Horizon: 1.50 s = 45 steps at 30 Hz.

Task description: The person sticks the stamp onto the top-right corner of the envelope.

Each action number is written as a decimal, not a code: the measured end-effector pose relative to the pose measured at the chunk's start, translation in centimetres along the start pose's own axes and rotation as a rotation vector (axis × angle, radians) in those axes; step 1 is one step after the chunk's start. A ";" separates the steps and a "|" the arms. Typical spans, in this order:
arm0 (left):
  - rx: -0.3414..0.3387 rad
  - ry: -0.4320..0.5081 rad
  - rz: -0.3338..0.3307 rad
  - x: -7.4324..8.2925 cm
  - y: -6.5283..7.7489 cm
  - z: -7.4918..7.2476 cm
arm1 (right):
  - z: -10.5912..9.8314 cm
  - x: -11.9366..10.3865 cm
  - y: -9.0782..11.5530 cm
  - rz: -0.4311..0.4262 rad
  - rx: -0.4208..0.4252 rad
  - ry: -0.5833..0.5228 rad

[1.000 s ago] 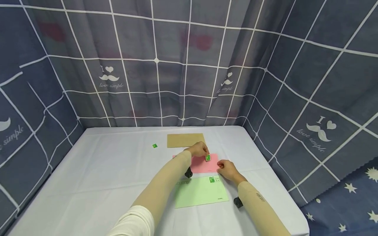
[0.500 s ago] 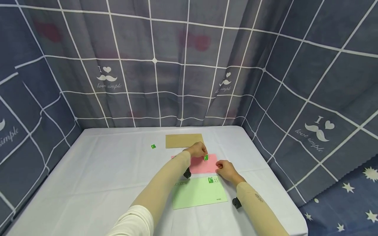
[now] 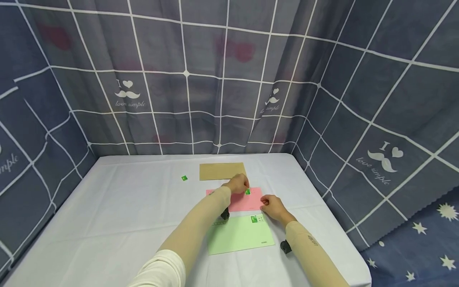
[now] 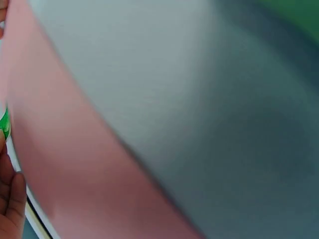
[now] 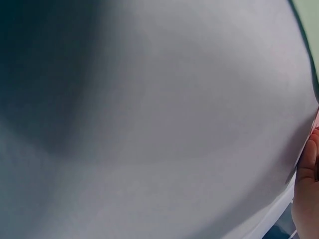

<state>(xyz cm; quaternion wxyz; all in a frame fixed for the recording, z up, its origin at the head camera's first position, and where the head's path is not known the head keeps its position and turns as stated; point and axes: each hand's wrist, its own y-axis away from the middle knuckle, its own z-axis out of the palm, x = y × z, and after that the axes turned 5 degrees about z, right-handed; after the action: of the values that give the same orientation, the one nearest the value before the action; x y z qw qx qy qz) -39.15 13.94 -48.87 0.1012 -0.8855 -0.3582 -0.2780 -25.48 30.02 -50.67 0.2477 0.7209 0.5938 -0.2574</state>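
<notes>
My left hand point(image 3: 237, 184) pinches a small green stamp point(image 3: 248, 191) over the upper right part of a pink envelope point(image 3: 247, 204). In the left wrist view, the stamp point(image 4: 5, 123) shows at the left edge above that hand's fingers point(image 4: 15, 196). My right hand point(image 3: 274, 207) holds the pink envelope's right edge with curled fingers; the right wrist view catches only part of this hand point(image 5: 306, 194) beside a sliver of pink. Nearer to me lies a light green envelope point(image 3: 240, 237), with a green stamp point(image 3: 254, 219) at its upper right. My left forearm covers the pink envelope's left part.
A brown envelope point(image 3: 218, 171) lies at the back of the white-covered table point(image 3: 125, 207). One loose green stamp point(image 3: 184, 178) sits to its left. Dark checked curtains point(image 3: 161, 91) enclose the back and sides.
The head view has drifted slightly, shifting everything a little to the left. My left hand has eased slightly left over the pink envelope with the stamp; the right hand keeps its place.
</notes>
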 end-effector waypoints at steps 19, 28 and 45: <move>0.091 -0.055 -0.004 -1.8 1.3 0.4 | 1.4 -1.0 -0.4 -0.011 -0.026 -0.006; 0.109 -0.068 -0.003 -0.7 1.9 -0.4 | 1.1 -1.5 -0.4 -0.022 -0.026 0.012; -0.014 -0.342 0.147 2.7 3.8 1.5 | -0.2 -0.1 -0.4 0.026 -0.037 0.013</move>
<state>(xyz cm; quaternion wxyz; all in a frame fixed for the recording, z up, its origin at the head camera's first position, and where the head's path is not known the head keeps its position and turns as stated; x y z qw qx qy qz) -34.29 13.31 -48.50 0.0527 -0.9444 -0.3025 -0.1175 -25.91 30.14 -50.49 0.2603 0.7254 0.5908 -0.2387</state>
